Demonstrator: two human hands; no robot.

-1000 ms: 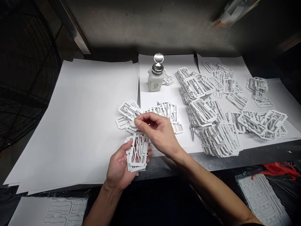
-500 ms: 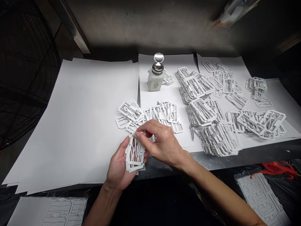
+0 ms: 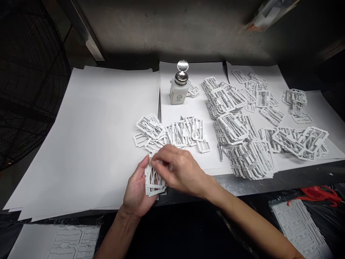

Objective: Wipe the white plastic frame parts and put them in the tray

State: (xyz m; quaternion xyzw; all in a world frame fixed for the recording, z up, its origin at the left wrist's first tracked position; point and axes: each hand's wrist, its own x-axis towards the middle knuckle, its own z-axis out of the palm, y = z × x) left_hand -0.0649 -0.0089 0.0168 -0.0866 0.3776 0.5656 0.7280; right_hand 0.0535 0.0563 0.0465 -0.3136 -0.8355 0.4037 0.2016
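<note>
My left hand [image 3: 137, 192] is curled around a few white cut-out frames [image 3: 155, 184], thin rectangles with wavy strips inside, held over the table's front edge. The thumb lies along their left side. Above them, my right hand [image 3: 180, 171] has its thumb and forefinger pinched together at the upper end of the frames. What is between those fingertips is hidden. Just beyond my hands lie loose piles of the same frames [image 3: 151, 126], one at the left and another pile [image 3: 179, 133] to its right.
A white bottle [image 3: 178, 91] with its metal lid raised stands behind the piles. Taller stacks [image 3: 250, 160] of frames rise at the right, beside a nail clipper [image 3: 220, 152]. White paper sheets [image 3: 107, 108] cover the table. Red-handled scissors [image 3: 318, 194] lie at the lower right.
My right hand has shifted slightly down and left across the held frames, covering more of their upper part. My left hand has barely moved.
</note>
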